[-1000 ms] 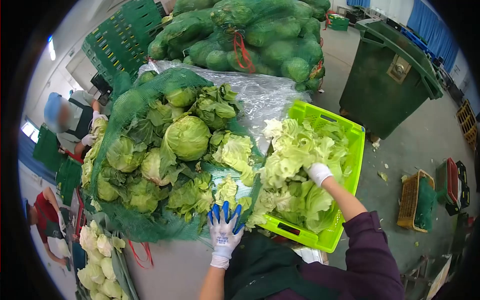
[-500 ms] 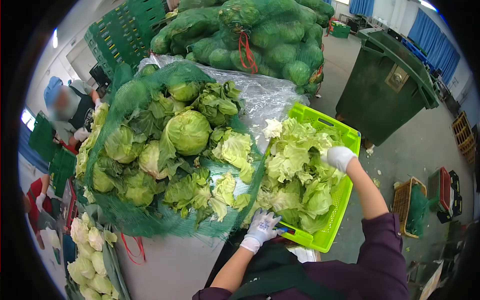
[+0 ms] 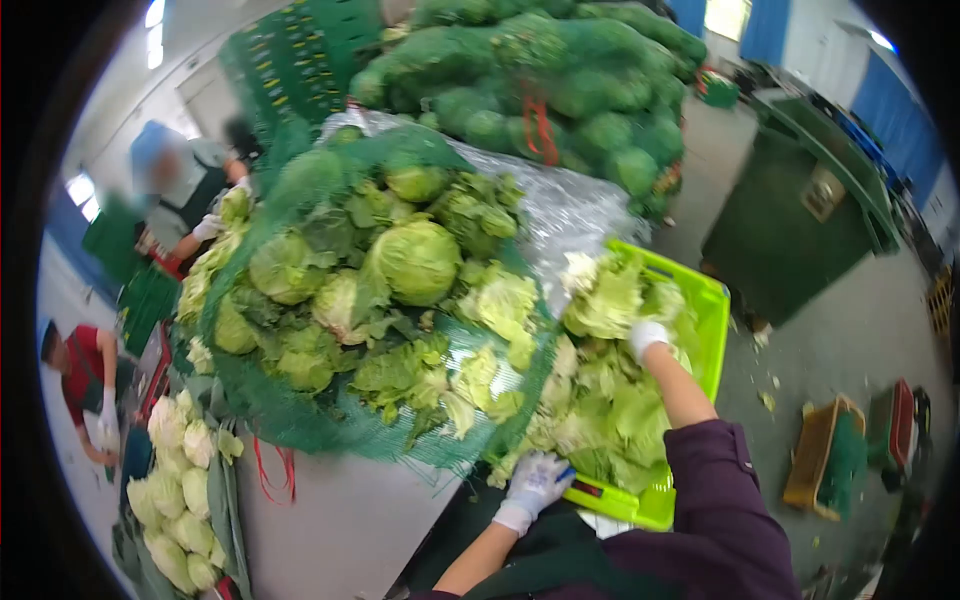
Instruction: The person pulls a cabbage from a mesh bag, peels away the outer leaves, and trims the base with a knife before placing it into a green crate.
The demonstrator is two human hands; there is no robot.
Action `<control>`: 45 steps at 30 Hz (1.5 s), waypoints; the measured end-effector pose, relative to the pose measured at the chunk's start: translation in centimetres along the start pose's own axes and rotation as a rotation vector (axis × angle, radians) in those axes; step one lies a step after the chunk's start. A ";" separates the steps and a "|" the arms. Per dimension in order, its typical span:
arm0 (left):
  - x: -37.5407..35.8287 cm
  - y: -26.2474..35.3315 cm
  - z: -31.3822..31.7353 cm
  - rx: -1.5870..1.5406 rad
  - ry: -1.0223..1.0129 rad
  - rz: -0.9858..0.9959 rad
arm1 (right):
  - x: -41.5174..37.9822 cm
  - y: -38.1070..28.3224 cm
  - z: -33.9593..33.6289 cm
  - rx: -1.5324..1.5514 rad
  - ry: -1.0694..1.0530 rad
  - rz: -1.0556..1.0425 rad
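A bright green plastic crate [image 3: 712, 330] is heaped with loose cabbage leaves [image 3: 610, 400]. My right hand [image 3: 648, 340], in a white glove, is on top of the leaves inside the crate; its fingers are blurred and partly hidden. My left hand [image 3: 538, 482], also gloved, is closed over the crate's near left corner, with a small blue item or mark by its fingertips. Left of the crate lies an opened green net sack [image 3: 300, 430] with several cabbages [image 3: 415, 262] and torn outer leaves [image 3: 400, 378] in it.
Full net sacks of cabbages [image 3: 600, 90] are stacked behind clear plastic film [image 3: 570, 200]. A large green bin [image 3: 800, 210] stands to the right, a wicker basket [image 3: 808, 460] on the floor. Trimmed cabbages [image 3: 180, 500] lie at lower left. Two co-workers [image 3: 190, 190] stand at left.
My right hand has moved left and down onto the leaves, and some leaves there have shifted. My left hand stays at the crate's corner. The view has swung slightly left.
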State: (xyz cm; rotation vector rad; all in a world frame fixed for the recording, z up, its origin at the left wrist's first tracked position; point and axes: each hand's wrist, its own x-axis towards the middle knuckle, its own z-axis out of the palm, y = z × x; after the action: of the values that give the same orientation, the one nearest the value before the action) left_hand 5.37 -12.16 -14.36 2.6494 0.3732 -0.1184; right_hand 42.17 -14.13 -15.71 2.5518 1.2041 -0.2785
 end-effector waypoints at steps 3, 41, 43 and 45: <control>-0.1 -0.1 -0.1 -0.032 0.033 -0.003 | 6.3 6.8 5.8 -0.084 -0.031 -0.113; 1.4 -12.1 -23.8 -0.854 1.005 -0.158 | -9.9 -18.2 -14.2 1.801 -0.004 -0.098; 3.9 -14.0 -22.2 -0.861 0.992 -0.147 | -10.5 -20.1 -14.1 1.860 -0.039 -0.127; 4.6 -12.7 -22.5 -1.083 0.927 -0.103 | -10.5 -21.7 -14.6 1.897 -0.018 -0.134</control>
State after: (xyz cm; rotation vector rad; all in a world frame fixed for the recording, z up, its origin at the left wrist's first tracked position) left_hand 6.70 10.02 -0.49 1.4538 0.6204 1.0080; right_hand 19.39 -3.51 -3.03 3.6060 1.2574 -2.4166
